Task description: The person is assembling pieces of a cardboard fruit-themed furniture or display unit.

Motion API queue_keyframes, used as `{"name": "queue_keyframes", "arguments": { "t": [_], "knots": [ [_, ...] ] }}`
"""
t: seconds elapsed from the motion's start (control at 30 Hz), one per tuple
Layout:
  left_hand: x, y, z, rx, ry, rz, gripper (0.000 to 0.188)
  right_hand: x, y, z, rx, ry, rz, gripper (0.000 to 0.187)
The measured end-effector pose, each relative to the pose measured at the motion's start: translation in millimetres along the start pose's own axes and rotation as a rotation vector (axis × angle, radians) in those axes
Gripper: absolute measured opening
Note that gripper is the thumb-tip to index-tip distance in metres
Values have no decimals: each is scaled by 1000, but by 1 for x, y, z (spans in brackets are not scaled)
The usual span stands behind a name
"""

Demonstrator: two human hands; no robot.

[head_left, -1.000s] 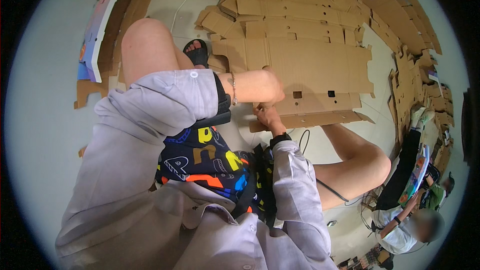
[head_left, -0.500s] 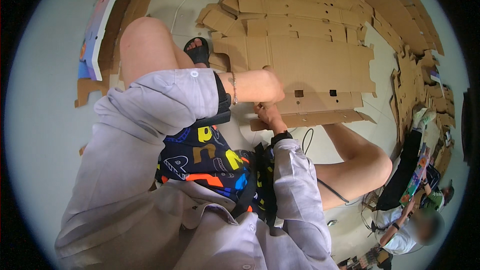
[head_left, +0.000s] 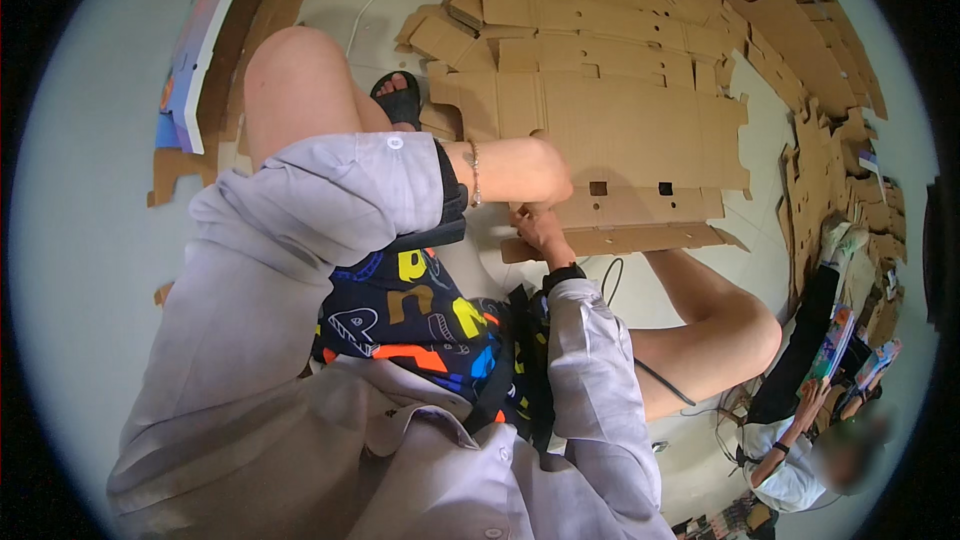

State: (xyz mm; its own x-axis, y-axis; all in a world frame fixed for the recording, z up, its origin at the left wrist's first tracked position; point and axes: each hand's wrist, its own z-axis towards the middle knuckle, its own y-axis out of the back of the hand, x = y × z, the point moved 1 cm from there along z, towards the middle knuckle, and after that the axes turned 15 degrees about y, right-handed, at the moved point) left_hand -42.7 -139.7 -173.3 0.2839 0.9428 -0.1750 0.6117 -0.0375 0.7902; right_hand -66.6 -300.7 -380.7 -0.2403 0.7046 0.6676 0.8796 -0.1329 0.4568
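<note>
A flat, die-cut cardboard sheet [head_left: 640,140] with slots, small holes and fold lines lies before me. My left hand [head_left: 528,172], with a bracelet at its wrist, is closed at the sheet's left edge, its fingers mostly hidden beneath it. Just below, my right hand [head_left: 541,231] has its fingers curled in at the left end of the narrow folded strip [head_left: 640,239] along the sheet's near side. The two hands almost touch. What exactly lies between the fingers is hard to see.
More flat cardboard pieces [head_left: 600,20] are piled beyond the sheet and at the right [head_left: 835,170]. A colourful printed carton [head_left: 195,70] stands at the far left. My bent legs flank the work. At lower right, a co-worker [head_left: 785,460] handles a printed box [head_left: 830,345].
My hands stay at the sheet's left edge, with only a slight shift of the left one. At lower right, the co-worker's hands and printed pieces have moved.
</note>
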Motion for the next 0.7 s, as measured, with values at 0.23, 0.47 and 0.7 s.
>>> {"name": "queue_keyframes", "arguments": {
  "t": [0.23, 0.47, 0.7],
  "knots": [
    [-1, -2, 8, 39, -9, 34, 25, 10, 7, -3, 122, -61, 8, 67],
    [-3, -1, 10, 69, 14, 54, 25, 17, 10, -7, 118, -32, 7, 63],
    [-3, -4, 10, 34, -9, 33, 26, 10, 4, -2, 120, 20, 11, 64]
  ]
}}
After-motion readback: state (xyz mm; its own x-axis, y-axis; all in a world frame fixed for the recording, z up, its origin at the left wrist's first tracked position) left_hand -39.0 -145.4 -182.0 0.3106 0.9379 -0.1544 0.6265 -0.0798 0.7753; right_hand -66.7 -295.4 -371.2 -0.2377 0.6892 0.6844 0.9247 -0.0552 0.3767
